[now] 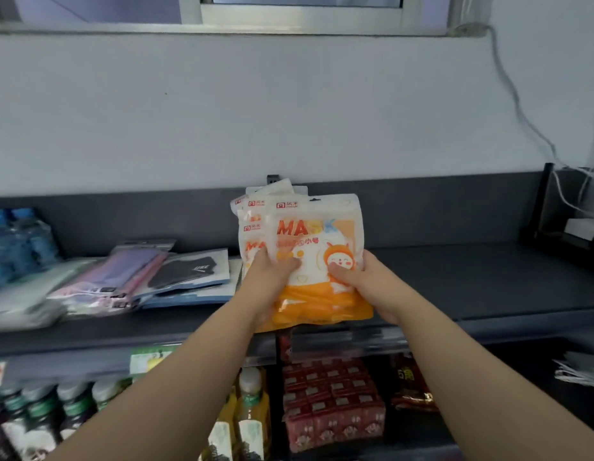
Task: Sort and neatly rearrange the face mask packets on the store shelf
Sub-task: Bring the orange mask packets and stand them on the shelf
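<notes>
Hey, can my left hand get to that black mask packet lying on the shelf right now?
Probably not yet: the left hand has its grip on the orange mask packets. The way to the black mask packet looks free once it lets go.

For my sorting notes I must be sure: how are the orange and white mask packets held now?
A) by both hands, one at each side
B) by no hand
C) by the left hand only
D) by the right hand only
A: the left hand and the right hand each hold one side of the upright orange and white mask packets.
</notes>
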